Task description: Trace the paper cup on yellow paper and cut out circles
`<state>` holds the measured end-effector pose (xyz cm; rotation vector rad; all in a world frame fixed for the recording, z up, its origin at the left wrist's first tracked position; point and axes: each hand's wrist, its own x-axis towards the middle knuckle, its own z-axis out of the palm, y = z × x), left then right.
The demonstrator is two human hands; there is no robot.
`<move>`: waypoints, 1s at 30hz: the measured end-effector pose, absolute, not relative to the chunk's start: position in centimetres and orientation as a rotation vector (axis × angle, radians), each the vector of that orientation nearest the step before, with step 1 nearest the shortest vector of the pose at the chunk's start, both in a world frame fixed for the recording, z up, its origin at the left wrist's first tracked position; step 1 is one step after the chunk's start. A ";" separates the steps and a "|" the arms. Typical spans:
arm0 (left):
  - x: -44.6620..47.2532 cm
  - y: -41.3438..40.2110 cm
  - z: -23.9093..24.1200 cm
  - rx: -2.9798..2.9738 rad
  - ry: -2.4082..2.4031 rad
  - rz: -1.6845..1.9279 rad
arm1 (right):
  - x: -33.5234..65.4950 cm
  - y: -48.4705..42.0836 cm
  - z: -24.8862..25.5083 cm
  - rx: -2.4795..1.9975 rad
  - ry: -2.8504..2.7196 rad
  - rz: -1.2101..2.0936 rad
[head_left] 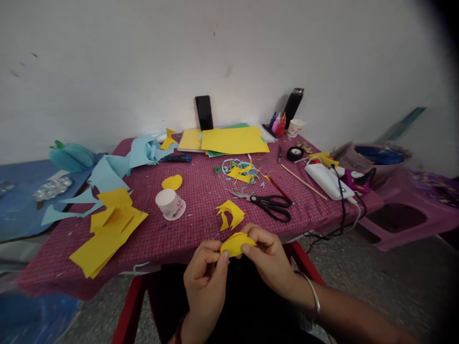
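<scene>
The left hand (206,274) and right hand (268,255) pinch a curved yellow paper piece (236,243) just off the near edge of the surface (201,188). Cutting looks done: the scissors (269,204) lie beside a yellow offcut (230,214), while whole yellow sheets (234,139) sit at the far edge.

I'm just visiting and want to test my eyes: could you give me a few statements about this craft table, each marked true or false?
1. The left hand and the right hand both pinch a yellow paper piece. True.
2. The black scissors are in the right hand. False: they lie on the red checked tablecloth.
3. The paper cup left of the scissors stands upright. False: it lies tipped over.
4. A black phone leans against the wall. True.
</scene>
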<state>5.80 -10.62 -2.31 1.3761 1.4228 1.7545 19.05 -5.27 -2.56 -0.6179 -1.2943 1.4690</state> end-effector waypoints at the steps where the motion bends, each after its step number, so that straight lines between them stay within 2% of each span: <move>1: 5.8 -10.6 -2.3 1.392 1.430 1.765 | 19.0 -5.3 -2.7 -0.614 -1.285 1.477; 9: 5.6 -10.9 -2.7 1.548 1.450 1.799 | 18.9 -5.3 -2.0 -0.681 -1.347 1.402; 16: 5.6 -10.7 -4.2 1.053 1.383 1.719 | 18.9 -4.7 -1.2 -0.682 -1.435 1.293; 23: 4.5 -9.3 -3.4 0.804 1.176 1.366 | 19.3 -4.0 -2.4 -0.740 -1.287 1.536; 30: 4.1 -8.9 -3.0 0.735 1.183 1.333 | 19.1 -3.5 -3.0 -0.790 -1.168 1.732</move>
